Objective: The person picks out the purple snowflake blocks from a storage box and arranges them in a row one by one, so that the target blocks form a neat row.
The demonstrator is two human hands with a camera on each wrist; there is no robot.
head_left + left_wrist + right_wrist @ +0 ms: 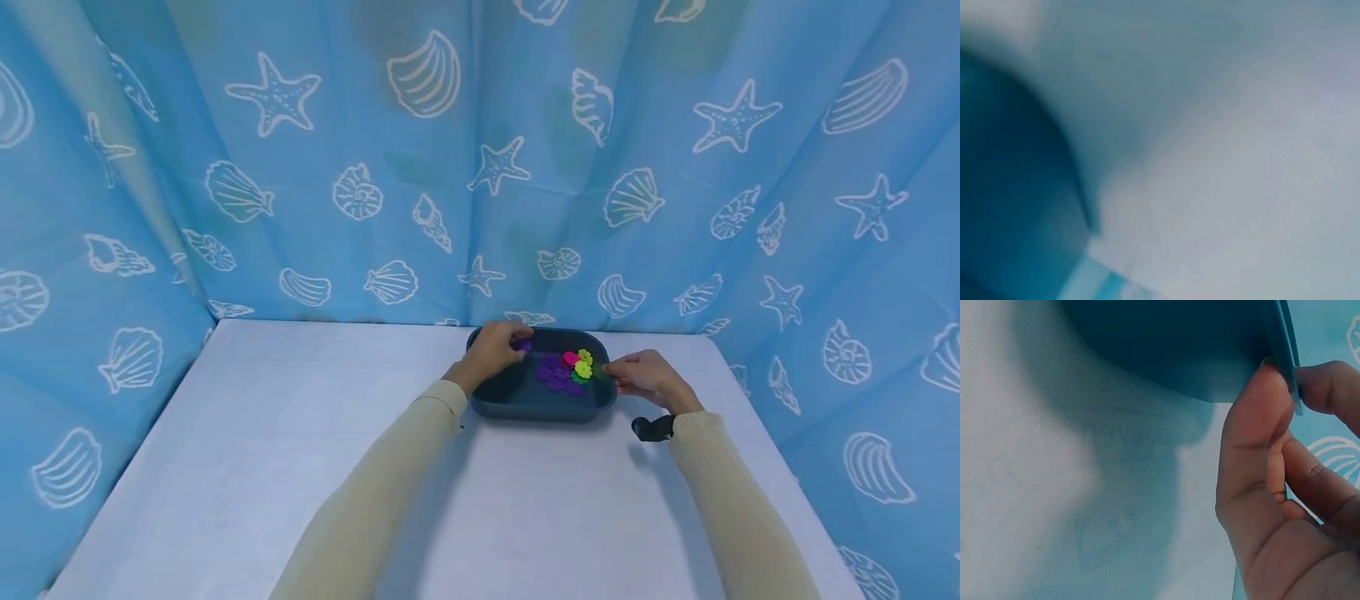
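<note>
A dark blue-grey tray (536,412) stands on the white-covered table, its wall (1016,187) blurred at the left of the left wrist view. Inside lie several purple flower-shaped pieces (555,375), with pink (571,358), yellow (583,369) and green (579,378) ones at their right. Over the tray's back left, my left hand (491,350) pinches a purple flower-shaped piece (522,344) between thumb and fingers. That hand is out of sight in the left wrist view. My right hand (651,377) grips the tray's right rim, thumb (1254,419) on the outside.
White cloth (285,433) covers the table around the tray. Behind it and along both sides hangs a blue curtain (480,167) with white shells and starfish. A black wrist-worn camera (652,428) juts out under the right wrist, just right of the tray.
</note>
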